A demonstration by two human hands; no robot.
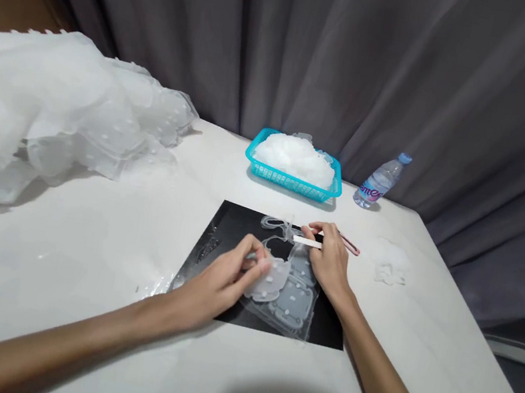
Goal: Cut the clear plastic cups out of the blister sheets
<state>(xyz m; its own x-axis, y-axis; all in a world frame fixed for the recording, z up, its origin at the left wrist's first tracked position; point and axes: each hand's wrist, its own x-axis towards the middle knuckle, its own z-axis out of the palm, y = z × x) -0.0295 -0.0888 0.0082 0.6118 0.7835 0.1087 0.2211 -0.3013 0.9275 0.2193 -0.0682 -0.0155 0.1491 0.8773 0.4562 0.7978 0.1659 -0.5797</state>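
A black mat (232, 225) lies on the white table (76, 272) in front of me. On it rests a clear plastic template (296, 307) with a piece of white dotted tulle (270, 280) over it. My left hand (228, 278) pinches the edge of that tulle piece with closed fingers. My right hand (328, 255) presses down on the template's far side and holds a thin white stick-like tool (308, 241) between thumb and fingers. A pink-handled tool (350, 244) pokes out just beyond the right hand.
A large heap of white dotted tulle (54, 112) covers the table's left side. A turquoise basket (291, 178) filled with white pieces stands at the back, a water bottle (379, 182) to its right. Small tulle scraps (389, 270) lie right of the mat. Grey curtain behind.
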